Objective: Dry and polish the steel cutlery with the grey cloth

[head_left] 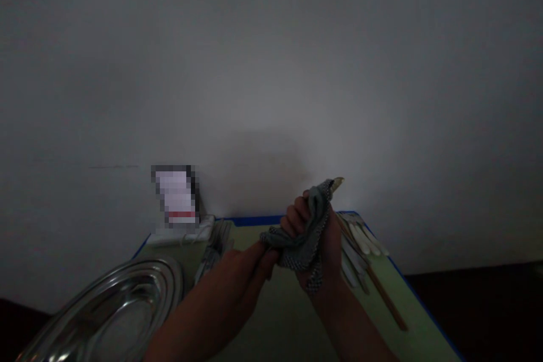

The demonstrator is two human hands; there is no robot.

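My right hand (316, 237) is closed around a grey checked cloth (302, 249) wrapped over a utensil, whose pale tip (338, 183) pokes out above the fist. My left hand (250, 263) pinches the cloth's left end. Both hands hover over a green table (288, 311) with a blue edge. The scene is dim.
A shiny oval metal tray (114, 305) lies at the left front. Metal cutlery (216, 249) lies behind it near a white box (180, 236). Pale spoons (360, 240) and wooden chopsticks (384, 294) lie on the right. A plain wall rises behind.
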